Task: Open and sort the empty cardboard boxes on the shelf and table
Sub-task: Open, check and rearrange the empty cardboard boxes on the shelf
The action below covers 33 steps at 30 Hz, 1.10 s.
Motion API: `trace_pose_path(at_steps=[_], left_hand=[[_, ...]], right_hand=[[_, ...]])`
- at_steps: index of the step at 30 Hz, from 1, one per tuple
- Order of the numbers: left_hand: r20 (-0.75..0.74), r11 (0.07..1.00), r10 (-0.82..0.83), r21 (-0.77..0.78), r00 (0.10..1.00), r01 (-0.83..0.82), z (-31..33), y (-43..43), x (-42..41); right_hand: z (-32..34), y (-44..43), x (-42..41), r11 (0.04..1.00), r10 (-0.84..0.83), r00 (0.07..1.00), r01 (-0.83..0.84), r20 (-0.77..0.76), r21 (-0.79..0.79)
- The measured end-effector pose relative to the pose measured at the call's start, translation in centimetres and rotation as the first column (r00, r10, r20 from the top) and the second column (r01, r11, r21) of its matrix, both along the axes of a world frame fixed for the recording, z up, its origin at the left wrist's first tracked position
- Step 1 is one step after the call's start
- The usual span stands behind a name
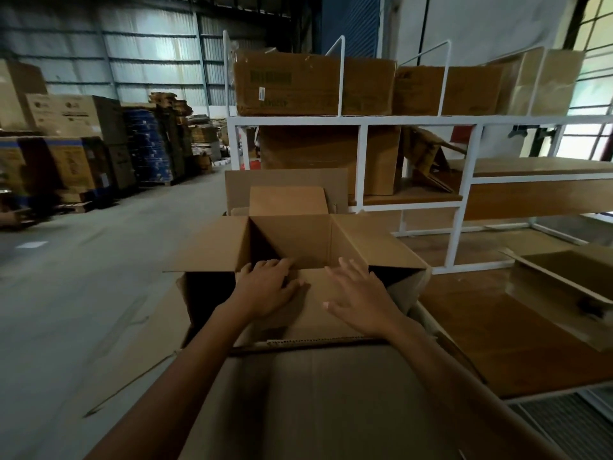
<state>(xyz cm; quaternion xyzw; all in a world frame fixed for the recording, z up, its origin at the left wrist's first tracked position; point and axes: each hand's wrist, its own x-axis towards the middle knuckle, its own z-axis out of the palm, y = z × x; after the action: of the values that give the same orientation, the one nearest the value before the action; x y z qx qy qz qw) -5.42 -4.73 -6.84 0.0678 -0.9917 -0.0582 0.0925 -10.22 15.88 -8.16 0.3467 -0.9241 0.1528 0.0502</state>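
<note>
both palms down on the near flap (308, 303) of the open box (292, 240) at centre frame. left hand (268, 290) at 9 o'clock of that flap, fingers loosely bent, tips curled over its far edge. right hand (358, 300) at 3 o'clock, fingers spread flat, gripping nothing. open box resting on a larger sheet of cardboard (298, 393) at 6 o'clock, with the table (517, 343) just beside at 3 to 4 o'clock. side flaps splayed out at 9 and 3 o'clock, far flap upright at 12.

risks, as judgement only: too much weight through the near flap could crease or tear it along the fold. pressing unevenly, left harder than right, could skew the box and slide it off its cardboard base toward the floor (83, 293) at 8 o'clock. a shove forward could knock the upright box (285, 187) behind at 12 o'clock. bare fingertips hooked over a raw cardboard edge invite a paper cut.

more boxes on the white shelf (365, 121) at 12 to 2 o'clock, not yet opened by the look of them. shallow open tray box (570, 277) at 3 o'clock on the table.

writing: dark green printed block and a small white sticker on the top-shelf box (311, 84) at 12 o'clock, too blurred to read. round logos on the stacked cartons (66, 114) at 10 o'clock, illegible. no brand readable anywhere.
</note>
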Motion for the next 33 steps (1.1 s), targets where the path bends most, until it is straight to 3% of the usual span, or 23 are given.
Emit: trace_pose_path(at_steps=[4, 9, 12, 17, 23, 27, 33], left_hand=[[-0.091, 0.976, -0.081, 0.195, 0.993, 0.097, 1.5, 3.8, 2.4], [-0.414, 0.913, -0.204, 0.247, 0.887, 0.326, 1.3, 12.5, 5.8], [-0.497, 0.853, -0.236, 0.306, 0.835, 0.424, -0.5, 18.2, 6.2], [-0.502, 0.655, -0.265, 0.533, 0.823, 0.536, -5.7, 28.2, 5.7], [-0.454, 0.404, -0.298, 0.737, 0.84, 0.542, -11.1, 39.2, 5.4], [-0.407, 0.352, -0.338, 0.782, 0.849, 0.515, -13.9, 44.3, 4.6], [-0.383, 0.33, -0.333, 0.809, 0.861, 0.487, -15.7, 49.5, -0.3]], right_hand=[[1.3, 4.3, 2.9, 0.957, 0.049, 0.99, -0.009, 0.131, -0.29], [0.3, 13.3, 4.8, 0.886, 0.01, 0.984, 0.074, 0.179, -0.457], [-0.9, 20.0, 6.5, 0.831, -0.024, 0.969, 0.156, 0.246, -0.534], [-4.5, 30.0, 9.7, 0.701, -0.159, 0.92, 0.36, 0.358, -0.615], [-9.1, 39.5, 12.0, 0.521, -0.261, 0.859, 0.51, 0.441, -0.684], [-11.7, 44.4, 12.3, 0.457, -0.353, 0.802, 0.597, 0.482, -0.659], [-14.1, 49.7, 9.2, 0.344, -0.355, 0.744, 0.667, 0.566, -0.661]])
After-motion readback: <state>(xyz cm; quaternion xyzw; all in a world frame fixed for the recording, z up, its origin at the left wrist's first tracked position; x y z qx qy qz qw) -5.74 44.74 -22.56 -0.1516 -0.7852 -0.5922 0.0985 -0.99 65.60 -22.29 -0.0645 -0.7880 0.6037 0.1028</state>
